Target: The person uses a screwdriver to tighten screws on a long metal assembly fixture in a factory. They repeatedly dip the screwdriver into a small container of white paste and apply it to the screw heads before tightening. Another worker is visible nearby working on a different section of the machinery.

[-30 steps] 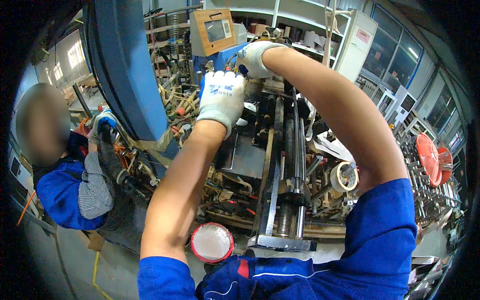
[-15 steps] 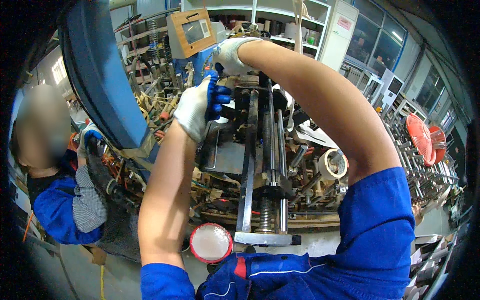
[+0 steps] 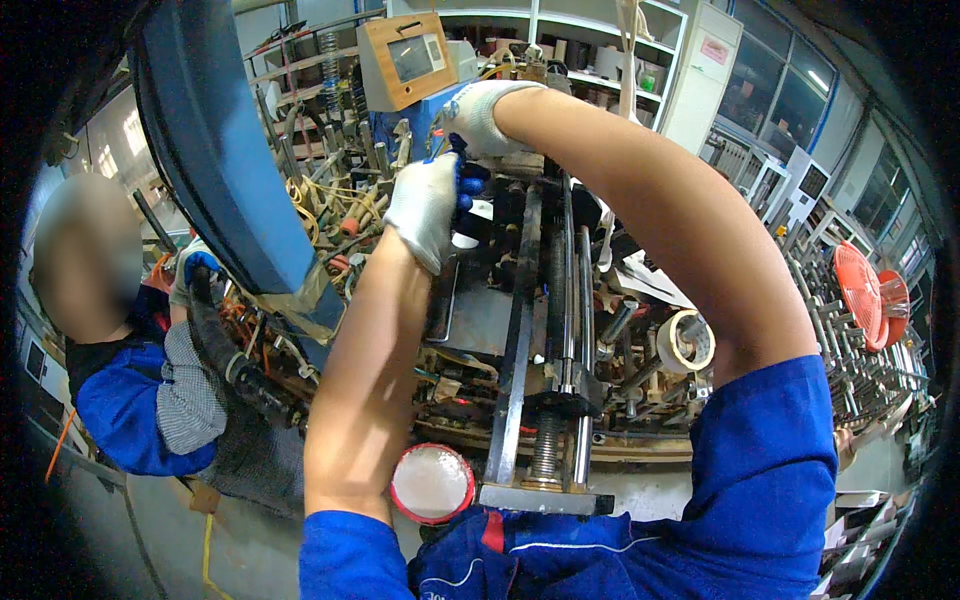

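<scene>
Upright steel rail frame (image 3: 520, 330), threaded rod (image 3: 547, 300) alongside.

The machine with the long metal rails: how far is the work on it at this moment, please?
Done: nothing in the picture shows a finished step. In hand: the left hand and the right hand, both gloved, are up at the far end of the metal rails, by the blue part; what they grip is hidden. Left: the tape roll and the round red-rimmed container lie untouched.
</scene>
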Motion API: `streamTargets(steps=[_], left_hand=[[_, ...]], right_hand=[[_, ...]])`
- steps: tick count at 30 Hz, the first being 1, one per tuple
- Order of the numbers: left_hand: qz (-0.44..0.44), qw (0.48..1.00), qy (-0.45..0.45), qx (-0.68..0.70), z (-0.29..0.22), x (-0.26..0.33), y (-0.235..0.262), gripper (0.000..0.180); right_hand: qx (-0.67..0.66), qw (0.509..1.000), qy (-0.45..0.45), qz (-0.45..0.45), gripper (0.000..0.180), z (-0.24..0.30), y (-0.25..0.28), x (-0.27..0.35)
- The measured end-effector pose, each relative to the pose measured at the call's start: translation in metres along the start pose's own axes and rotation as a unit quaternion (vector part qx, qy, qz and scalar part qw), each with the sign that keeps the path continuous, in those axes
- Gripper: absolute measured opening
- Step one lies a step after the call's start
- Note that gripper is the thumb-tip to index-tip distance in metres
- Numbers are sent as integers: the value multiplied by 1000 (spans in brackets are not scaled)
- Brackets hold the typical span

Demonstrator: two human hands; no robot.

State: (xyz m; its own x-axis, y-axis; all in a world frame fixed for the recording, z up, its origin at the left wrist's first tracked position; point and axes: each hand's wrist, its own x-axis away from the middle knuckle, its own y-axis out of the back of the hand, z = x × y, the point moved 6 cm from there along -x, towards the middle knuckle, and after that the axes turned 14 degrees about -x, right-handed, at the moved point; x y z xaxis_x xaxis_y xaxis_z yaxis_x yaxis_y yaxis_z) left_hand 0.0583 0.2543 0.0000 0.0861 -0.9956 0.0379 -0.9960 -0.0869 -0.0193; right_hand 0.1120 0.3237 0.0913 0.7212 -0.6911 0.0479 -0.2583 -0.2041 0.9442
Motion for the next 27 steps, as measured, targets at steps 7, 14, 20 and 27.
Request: streamTargets(steps=[7,14,20,27], left_hand=[[-134,727,-227,-634,-45,4,-3,38],[-222,785,-245,-525,-32,8,12,39],[-224,767,-236,-552,-39,12,1,29],[-284,762,-283,-509,-38,15,7,27]], right_hand=[[10,1000,-1,15,34,0,7,17],[-5,1000,4,7,36,2,11,18],[24,999,10,-24,37,-7,14,23],[-187,884,62,-424,37,29,64,183]])
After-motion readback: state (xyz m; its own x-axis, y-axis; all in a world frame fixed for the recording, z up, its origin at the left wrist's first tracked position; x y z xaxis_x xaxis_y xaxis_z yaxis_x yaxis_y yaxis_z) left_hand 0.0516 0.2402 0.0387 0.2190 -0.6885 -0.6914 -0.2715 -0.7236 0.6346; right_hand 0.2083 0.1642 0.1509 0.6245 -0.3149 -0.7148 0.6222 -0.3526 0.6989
